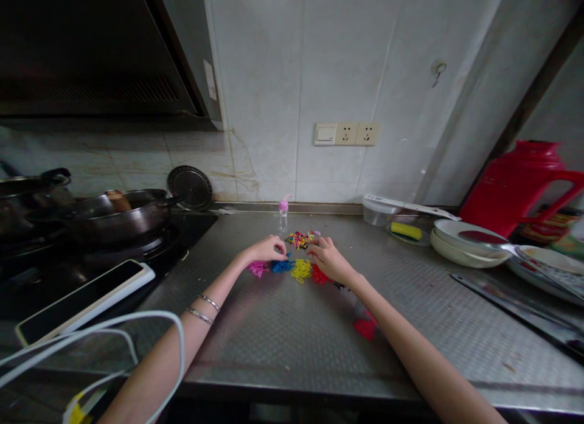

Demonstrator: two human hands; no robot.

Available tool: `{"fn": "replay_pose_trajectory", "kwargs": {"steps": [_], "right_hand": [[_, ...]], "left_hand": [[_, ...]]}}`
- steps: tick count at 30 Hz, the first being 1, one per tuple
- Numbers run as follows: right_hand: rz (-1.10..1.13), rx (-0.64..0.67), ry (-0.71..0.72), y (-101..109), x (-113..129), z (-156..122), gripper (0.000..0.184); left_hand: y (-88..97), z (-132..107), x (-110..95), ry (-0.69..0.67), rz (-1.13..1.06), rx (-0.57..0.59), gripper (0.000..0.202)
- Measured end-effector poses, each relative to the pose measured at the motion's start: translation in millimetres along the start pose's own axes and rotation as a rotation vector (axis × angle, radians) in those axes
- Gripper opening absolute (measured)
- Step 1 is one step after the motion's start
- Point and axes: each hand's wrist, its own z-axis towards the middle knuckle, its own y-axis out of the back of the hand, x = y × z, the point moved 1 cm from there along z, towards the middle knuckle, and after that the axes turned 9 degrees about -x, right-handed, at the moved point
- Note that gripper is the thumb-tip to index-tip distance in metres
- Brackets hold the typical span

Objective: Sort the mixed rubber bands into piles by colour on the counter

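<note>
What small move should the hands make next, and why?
Probably pick one band from the mixed pile and drop it on its colour's pile: the left hand and right hand are at the mixed pile, and pink, blue, yellow and red piles lie sorted before it.

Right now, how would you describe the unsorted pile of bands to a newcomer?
Find the steel counter below the wall sockets. By the left hand and right hand runs a row of single-colour piles; the mixed pile sits just behind it, before the pink-capped bottle. It alone is many-coloured.
</note>
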Motion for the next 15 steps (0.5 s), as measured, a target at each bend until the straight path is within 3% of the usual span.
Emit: {"fn": "replay_pose_trajectory", "kwargs": {"steps": [3,6,9,15], "right_hand": [[0.003,-0.006,-0.028,5,-7,-2,0.026],[0.001,0.006,-0.036,6,-5,-2,0.026],[0.012,0.053,0.009,3,7,-2,0.024],[0.021,0.195,0.069,-6,32,-1,0.026]], "left_hand": [[1.8,0,3,0.011,-0.02,0.003,0.017],[-1.8,-1,2,-0.014,0.033,0.079,0.019],[-8.4,-3,-4,-0.039,0.129,0.139,0.025],[-15.5,-3,-13,-0.048,0.234,0.142,0.026]]}}
